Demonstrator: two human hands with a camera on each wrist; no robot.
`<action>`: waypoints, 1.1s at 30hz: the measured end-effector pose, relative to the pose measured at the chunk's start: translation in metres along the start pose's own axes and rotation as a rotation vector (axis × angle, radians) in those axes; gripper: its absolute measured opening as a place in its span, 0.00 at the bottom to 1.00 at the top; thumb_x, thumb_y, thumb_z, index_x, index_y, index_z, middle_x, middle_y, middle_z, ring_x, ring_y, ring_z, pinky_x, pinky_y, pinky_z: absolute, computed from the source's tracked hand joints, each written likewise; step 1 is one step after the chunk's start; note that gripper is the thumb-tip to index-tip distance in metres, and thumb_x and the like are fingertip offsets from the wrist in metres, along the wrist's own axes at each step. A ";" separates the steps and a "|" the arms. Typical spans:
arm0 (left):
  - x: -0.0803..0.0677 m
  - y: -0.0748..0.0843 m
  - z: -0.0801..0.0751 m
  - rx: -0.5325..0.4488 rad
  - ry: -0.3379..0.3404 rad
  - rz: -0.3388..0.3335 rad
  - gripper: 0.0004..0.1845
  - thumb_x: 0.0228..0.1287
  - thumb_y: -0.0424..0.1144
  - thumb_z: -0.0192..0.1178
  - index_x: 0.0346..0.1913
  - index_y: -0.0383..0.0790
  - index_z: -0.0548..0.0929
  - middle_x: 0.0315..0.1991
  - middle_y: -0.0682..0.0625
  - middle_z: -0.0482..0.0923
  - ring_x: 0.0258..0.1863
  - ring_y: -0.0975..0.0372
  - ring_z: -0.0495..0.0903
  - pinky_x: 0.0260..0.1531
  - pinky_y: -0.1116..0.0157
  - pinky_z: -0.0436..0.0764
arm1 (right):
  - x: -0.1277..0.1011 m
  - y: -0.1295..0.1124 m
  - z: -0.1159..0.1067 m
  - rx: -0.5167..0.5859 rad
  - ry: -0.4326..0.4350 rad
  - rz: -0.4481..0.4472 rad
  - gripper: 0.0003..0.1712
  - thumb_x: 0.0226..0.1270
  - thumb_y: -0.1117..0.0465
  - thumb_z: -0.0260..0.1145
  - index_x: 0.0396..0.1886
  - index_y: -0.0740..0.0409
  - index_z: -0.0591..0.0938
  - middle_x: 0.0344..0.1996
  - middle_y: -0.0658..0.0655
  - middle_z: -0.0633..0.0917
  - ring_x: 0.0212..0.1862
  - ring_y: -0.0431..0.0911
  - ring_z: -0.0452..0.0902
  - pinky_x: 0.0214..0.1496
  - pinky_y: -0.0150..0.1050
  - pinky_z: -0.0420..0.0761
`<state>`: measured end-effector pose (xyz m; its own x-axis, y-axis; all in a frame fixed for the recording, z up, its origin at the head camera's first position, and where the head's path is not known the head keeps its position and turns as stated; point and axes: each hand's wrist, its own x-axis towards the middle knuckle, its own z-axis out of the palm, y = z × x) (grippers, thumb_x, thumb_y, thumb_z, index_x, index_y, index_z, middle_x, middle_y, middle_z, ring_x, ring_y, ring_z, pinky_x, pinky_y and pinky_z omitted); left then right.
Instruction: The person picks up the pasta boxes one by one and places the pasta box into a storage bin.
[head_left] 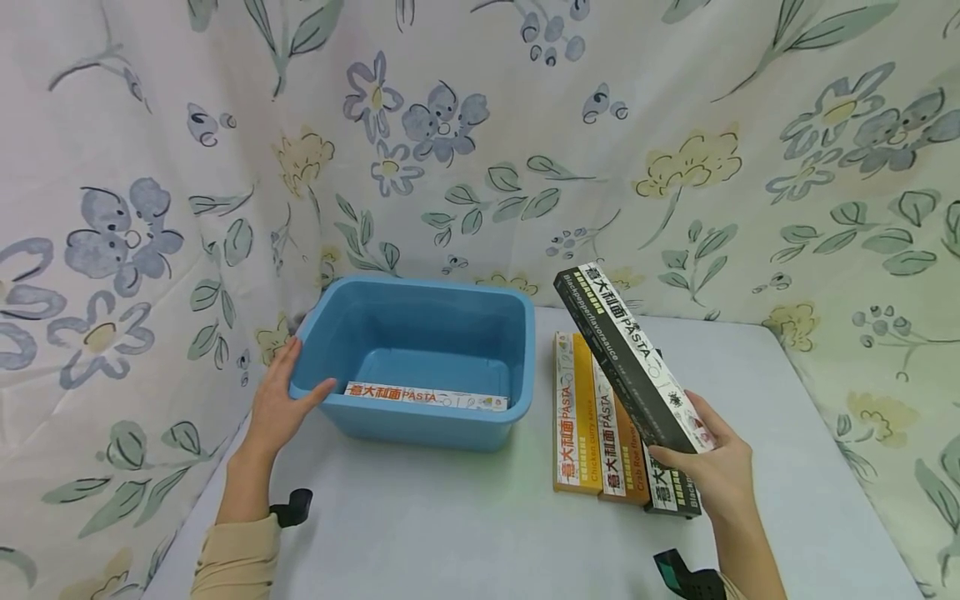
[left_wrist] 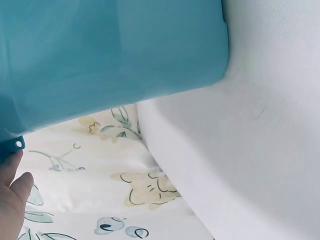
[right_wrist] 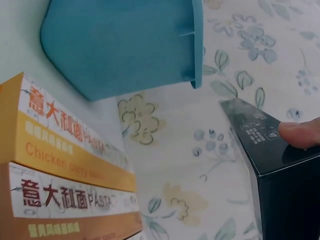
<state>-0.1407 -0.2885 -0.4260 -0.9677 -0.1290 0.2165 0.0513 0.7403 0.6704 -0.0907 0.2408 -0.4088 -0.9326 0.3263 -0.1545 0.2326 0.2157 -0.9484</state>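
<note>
You have your left hand [head_left: 281, 408] at the left end of the tub [head_left: 427, 429], its fingers fairly straight and spread from the thumb, touching the rim around the near left corner. Your right hand [head_left: 712, 467] is to the right of the tub, fingers clamped on the near end of the top box [head_left: 637, 367], a black pasta carton with a white printed face; your thumb presses its dark side. You hold that box raised and tilted, with its far end leaning toward the tub and its near end farther off to the right. Beneath it, on the surface [head_left: 450, 533] just right of the tub, three more cartons lie side by side: the yellow box [head_left: 585, 417] closest to the tub, the brown box [head_left: 633, 450] next, and the lower black box [head_left: 671, 492] farthest out, partly hidden by the one you hold. Inside the tub, a white-faced box [head_left: 427, 396] lies along the near wall. Behind the tub hangs a floral cloth [head_left: 450, 125].
</note>
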 end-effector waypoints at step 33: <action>0.000 0.001 -0.003 -0.015 -0.010 0.011 0.49 0.60 0.52 0.65 0.76 0.35 0.51 0.76 0.37 0.46 0.72 0.36 0.48 0.60 0.31 0.55 | 0.018 -0.051 0.035 -0.104 -0.433 -0.230 0.55 0.43 0.70 0.77 0.74 0.56 0.64 0.60 0.67 0.69 0.47 0.51 0.69 0.38 0.35 0.79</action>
<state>-0.1398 -0.2892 -0.4234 -0.9696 -0.1140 0.2166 0.0656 0.7316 0.6786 -0.1291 0.2037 -0.3728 -0.9868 -0.1473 -0.0668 0.0136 0.3354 -0.9420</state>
